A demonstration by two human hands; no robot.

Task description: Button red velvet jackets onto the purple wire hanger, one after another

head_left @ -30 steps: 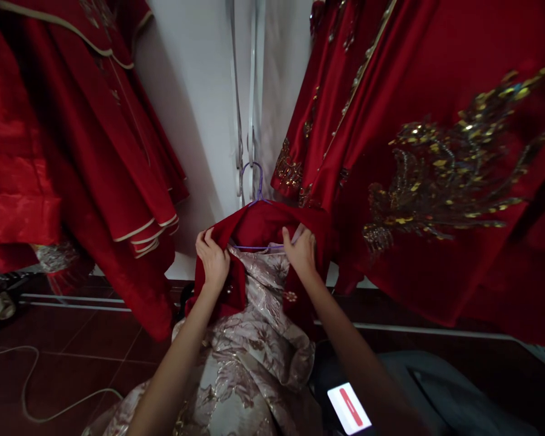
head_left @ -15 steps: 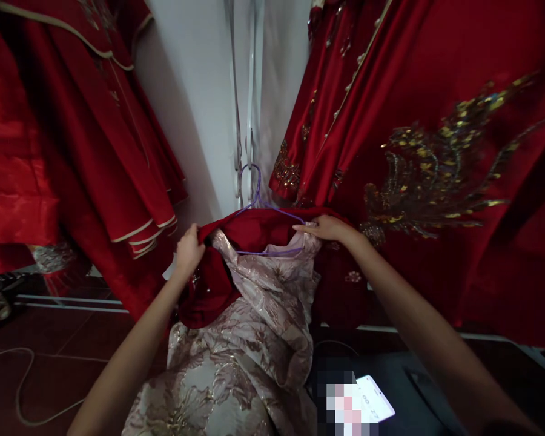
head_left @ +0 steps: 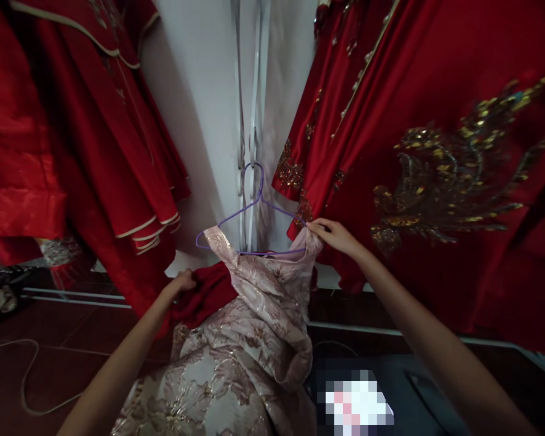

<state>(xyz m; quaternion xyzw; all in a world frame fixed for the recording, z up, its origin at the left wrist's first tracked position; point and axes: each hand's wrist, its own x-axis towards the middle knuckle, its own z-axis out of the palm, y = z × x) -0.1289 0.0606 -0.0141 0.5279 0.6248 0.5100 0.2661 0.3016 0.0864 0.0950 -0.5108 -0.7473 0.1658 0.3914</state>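
Observation:
A pale pink brocade dress with gold floral patterning hangs by its straps on a purple hanger, hooked on a white metal rail. My right hand pinches the dress strap at the hanger's right end. Lower down on the left, my left hand is closed on a dark red garment. That garment is bunched behind the dress, and much of it is hidden.
Red garments with pale trim hang on the left. A red gown with gold sequin embroidery hangs close on the right. A cable lies on the floor at lower left. A lit phone, partly pixelated, lies at lower right.
The red garment has come down off the hanger's shoulders, baring the purple hanger. My left hand has moved down with it. My right hand stays near the right strap.

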